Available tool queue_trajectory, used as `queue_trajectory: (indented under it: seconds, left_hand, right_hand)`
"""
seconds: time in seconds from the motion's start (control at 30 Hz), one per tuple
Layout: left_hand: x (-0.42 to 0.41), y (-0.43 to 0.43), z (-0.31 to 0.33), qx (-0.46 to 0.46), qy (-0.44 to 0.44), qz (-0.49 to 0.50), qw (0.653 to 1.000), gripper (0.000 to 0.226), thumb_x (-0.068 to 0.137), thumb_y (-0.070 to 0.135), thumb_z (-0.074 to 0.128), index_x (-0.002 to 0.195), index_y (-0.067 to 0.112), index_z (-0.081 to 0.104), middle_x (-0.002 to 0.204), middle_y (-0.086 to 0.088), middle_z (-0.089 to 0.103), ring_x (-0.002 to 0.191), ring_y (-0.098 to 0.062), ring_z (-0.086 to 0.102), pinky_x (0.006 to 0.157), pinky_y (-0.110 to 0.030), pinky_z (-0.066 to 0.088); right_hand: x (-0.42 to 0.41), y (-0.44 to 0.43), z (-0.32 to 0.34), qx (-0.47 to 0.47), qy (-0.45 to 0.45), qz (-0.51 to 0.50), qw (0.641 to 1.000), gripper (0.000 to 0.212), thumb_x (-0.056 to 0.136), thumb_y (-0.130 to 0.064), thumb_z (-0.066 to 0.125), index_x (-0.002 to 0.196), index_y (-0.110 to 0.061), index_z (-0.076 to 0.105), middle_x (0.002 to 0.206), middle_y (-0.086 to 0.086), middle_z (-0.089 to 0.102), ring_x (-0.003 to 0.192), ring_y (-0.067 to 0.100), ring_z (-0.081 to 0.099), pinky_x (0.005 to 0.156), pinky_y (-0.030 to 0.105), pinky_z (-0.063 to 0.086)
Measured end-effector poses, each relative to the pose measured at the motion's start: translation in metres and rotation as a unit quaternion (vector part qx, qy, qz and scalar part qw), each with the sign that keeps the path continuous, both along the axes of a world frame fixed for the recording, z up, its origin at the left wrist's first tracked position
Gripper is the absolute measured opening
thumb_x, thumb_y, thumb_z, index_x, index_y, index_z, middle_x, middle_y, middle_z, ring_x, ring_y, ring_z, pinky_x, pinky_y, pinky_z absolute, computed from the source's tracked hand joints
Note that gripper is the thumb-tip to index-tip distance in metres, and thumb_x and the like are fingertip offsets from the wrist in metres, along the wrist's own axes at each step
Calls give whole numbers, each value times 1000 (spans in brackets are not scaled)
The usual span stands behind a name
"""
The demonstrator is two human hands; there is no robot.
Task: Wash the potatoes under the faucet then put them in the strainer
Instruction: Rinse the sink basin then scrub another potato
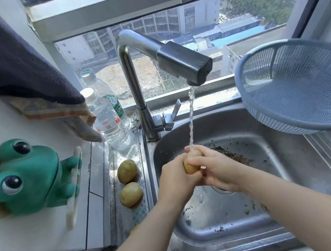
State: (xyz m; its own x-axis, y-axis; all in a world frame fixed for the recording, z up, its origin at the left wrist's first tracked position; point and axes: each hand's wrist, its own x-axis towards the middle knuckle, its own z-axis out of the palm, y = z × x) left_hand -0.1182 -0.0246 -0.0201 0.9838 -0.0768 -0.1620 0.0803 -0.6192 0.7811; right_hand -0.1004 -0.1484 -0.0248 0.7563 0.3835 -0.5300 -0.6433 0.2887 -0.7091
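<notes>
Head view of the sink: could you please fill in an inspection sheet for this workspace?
Surface: steel sink, dirt specks on its floor, water running.
Job's things: one potato under the faucet stream; two potatoes on the left ledge; blue strainer right of the sink, no potato seen in it.
Clutter: green frog toy, water bottles, dark cloth, all on the left.
Grippers: left hand and right hand both grip the potato.
Cables: nothing seen.
Surroundings: window behind, buildings outside.

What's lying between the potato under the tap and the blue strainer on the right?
In the head view, only the steel sink basin with dark dirt scraps lies between the tan potato and the blue plastic mesh strainer.
</notes>
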Motion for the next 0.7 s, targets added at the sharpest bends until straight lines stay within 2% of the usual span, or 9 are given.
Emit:
queue_trajectory:
  seconds: [0.1,0.17,0.27,0.33,0.4,0.47,0.53,0.67,0.7]
  left_hand:
    - [-3,-5,0,81,-30,-12,996,28,69,23,71,94,34,61,72,16,61,70,-3,56,57,-17,40]
    - [-3,-8,-3,96,-42,-19,994,27,68,23,73,91,31,59,77,15,62,72,-6,57,59,-21,42]
    - [-3,-3,-4,19,-36,-14,999,32,72,23,76,98,32,62,87,18,62,79,1,58,67,-12,42]
    - [-4,4,-5,-49,-11,-21,999,44,77,24,76,117,30,57,103,19,57,93,6,54,78,-4,39]
    - [-4,9,-4,-103,23,-29,994,45,84,28,71,125,31,51,119,15,53,108,3,51,90,-8,38]
    - [-5,9,-4,-148,28,-21,988,32,88,28,65,116,39,53,121,17,52,115,4,48,97,-14,37]
    - [-4,6,-5,-175,26,15,984,25,86,29,65,105,44,59,116,17,58,111,4,52,94,-14,40]
    - [-2,-8,-5,-269,44,150,950,7,86,25,67,90,24,72,92,5,73,86,-4,67,71,-15,51]
    - [-1,-12,-5,-267,40,189,944,11,88,25,64,83,21,73,84,4,73,80,-5,67,67,-17,51]
  right_hand:
    - [1,13,-3,-107,-27,-75,991,18,95,-15,52,112,-13,57,106,15,62,86,21,62,61,35,55]
    - [3,18,-5,-143,-29,-129,981,19,98,-19,45,97,-13,63,100,17,66,84,24,63,69,41,55]
    - [3,15,-4,-90,12,-135,987,34,102,-29,36,99,-12,65,99,19,66,86,28,65,77,43,55]
    - [2,10,-3,-37,30,-124,991,37,102,-31,33,107,-11,64,107,22,65,93,30,65,80,44,55]
    - [2,10,-2,-7,44,-127,991,37,103,-30,34,112,-9,62,109,21,64,94,29,65,75,41,58]
    - [1,16,0,26,68,-149,986,38,102,-29,35,114,-2,60,106,21,65,91,29,66,69,38,57]
    - [-3,23,1,57,84,-181,978,42,103,-28,35,114,6,57,102,23,65,90,30,66,72,37,55]
    - [-10,30,3,46,46,-208,976,37,103,-22,31,104,6,57,89,19,63,86,25,63,82,36,53]
    - [-11,32,4,30,25,-203,978,35,103,-19,31,97,5,56,85,18,61,86,24,61,85,37,51]
